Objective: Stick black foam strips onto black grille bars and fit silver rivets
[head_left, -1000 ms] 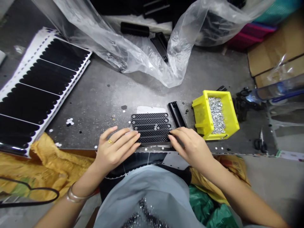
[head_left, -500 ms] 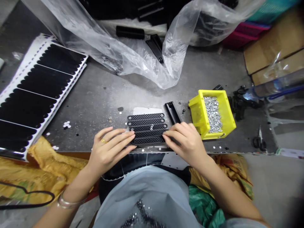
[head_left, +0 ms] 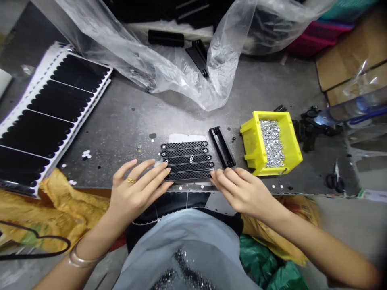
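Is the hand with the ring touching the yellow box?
Apart. The head view shows the left hand on one side of the black strips, and the yellow box beyond them on the other.

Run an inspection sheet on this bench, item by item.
surface: grey metal workbench, speckled with small white and black dots.
job's things: five black mesh-textured strips lying side by side; black slotted bar just right of them; yellow plastic bin of small silver rings.
clutter: clear plastic bag; stack of black scalloped sheets on white backing.
grippers: left hand, fingers at the strips' left ends; right hand, fingers at their right ends.
cables: thin black cord, lower left.
surroundings: yellow woven sack; cardboard box; pink crate; black-handled scissors.
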A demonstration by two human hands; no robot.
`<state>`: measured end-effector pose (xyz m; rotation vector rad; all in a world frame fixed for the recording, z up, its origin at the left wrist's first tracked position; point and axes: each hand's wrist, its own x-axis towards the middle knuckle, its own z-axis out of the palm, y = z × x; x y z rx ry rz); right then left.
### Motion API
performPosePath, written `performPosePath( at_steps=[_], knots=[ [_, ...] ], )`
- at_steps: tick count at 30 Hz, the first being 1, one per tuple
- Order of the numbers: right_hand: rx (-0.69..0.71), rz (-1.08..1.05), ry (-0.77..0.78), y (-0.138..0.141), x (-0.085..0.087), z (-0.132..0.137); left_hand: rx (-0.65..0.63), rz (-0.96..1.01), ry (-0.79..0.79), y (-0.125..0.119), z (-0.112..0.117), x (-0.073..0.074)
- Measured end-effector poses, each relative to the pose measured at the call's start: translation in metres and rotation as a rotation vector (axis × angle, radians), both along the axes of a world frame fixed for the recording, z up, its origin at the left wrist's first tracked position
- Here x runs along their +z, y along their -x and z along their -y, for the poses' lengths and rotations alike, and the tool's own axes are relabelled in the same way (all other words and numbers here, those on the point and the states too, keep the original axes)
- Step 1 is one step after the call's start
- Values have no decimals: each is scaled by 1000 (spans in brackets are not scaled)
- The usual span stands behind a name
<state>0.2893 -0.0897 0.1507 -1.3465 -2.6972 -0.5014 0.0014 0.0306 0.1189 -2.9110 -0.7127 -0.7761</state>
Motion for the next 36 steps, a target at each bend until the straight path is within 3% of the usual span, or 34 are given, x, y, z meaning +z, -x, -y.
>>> performPosePath(
  at_steps=[2, 4, 9, 15, 18, 21, 25, 29, 36],
  knots=[
    [95, 21, 16, -5, 2, -2, -58, 6, -46, 0, -4, 1],
    [101, 14, 41, -1, 0, 0, -96, 18, -63, 0, -6, 0],
    [-185, -79, 95, 29, -6, 1, -60, 73, 36, 0, -4, -7],
    [-420, -507, 201, 40, -15, -44, -86, 90, 15, 3, -5, -13],
    [-427, -632, 215, 55, -26, -54, -3, 107, 174, -1, -4, -17],
    [-289, -684, 219, 77, -31, -50, 49, 84, 370, -8, -3, -23],
    [-88, -501, 83, 92, -32, -40, 7, 77, 441, -17, -3, -31],
    [24, -281, 73, 96, -27, -33, -7, 114, 445, -19, -3, -36],
    [-109, -145, 204, 123, -9, -34, 8, 126, 422, -16, -6, -40]
  ],
)
